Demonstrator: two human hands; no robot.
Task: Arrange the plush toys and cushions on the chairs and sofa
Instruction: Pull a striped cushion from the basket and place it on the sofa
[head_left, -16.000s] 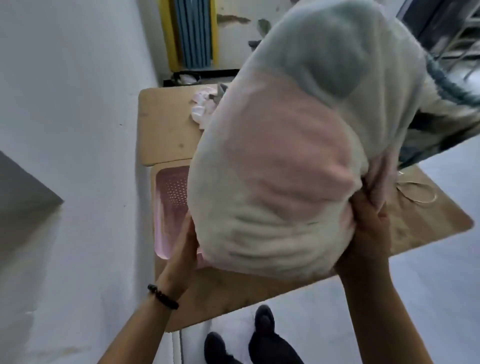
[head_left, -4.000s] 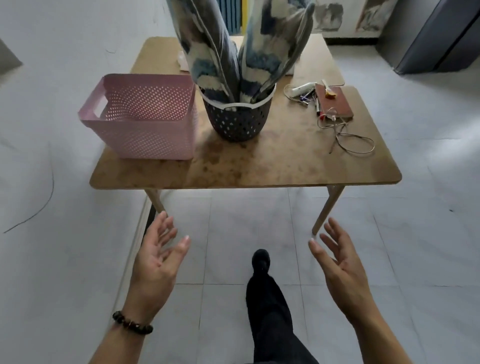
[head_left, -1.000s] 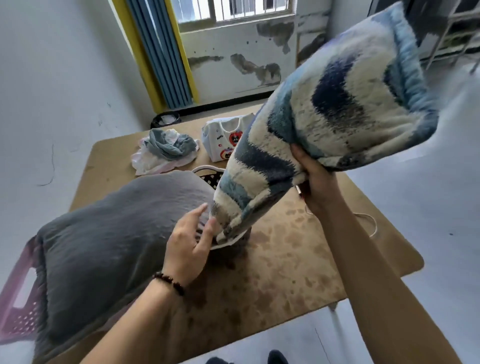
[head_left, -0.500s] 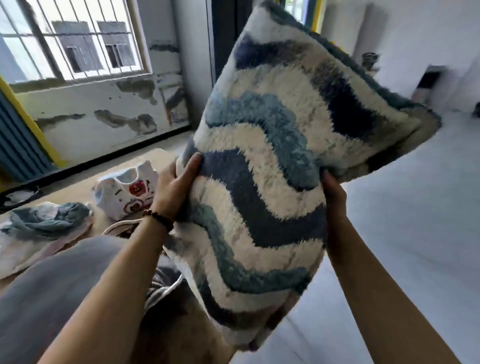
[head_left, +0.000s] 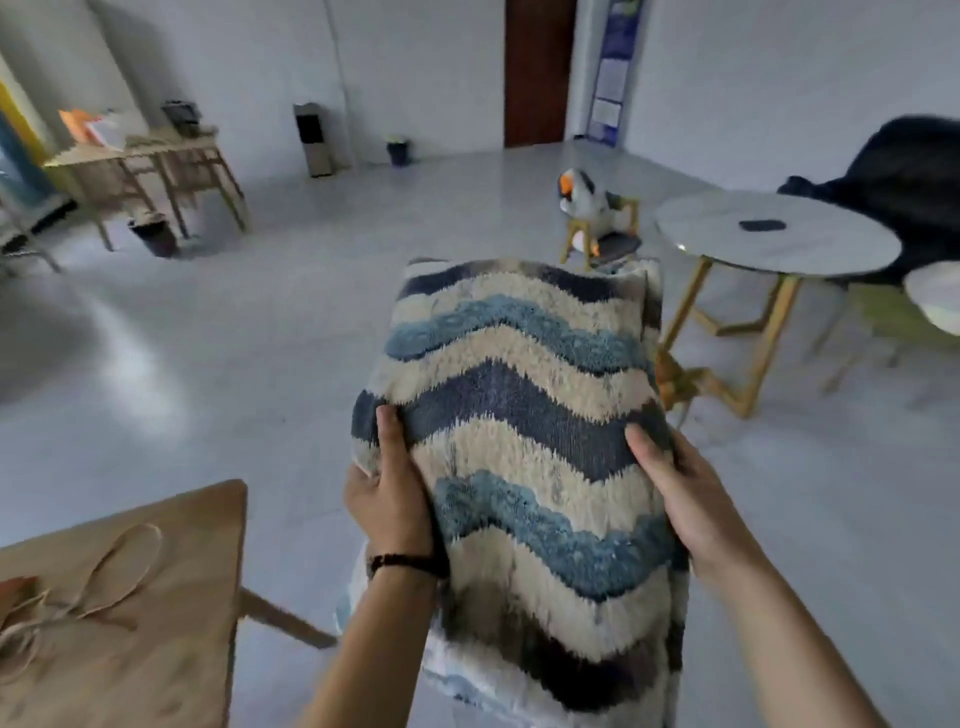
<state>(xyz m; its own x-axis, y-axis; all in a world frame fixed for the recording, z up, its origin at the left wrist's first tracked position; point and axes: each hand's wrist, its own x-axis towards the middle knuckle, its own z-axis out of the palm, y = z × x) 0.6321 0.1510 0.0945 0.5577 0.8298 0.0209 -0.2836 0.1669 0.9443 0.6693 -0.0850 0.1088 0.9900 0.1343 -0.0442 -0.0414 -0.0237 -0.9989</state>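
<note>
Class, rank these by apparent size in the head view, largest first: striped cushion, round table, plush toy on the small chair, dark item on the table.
1. striped cushion, though nearness to the camera enlarges it.
2. round table.
3. plush toy.
4. dark item.

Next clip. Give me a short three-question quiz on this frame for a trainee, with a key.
1. True or false: the left hand and the right hand both hold the wavy-striped cushion.
2. Where is the plush toy? A) on the floor; B) on a small chair; C) in the person's hands.
3. What lies on the round table?
Key: 1 true; 2 B; 3 a small dark flat object.
</note>
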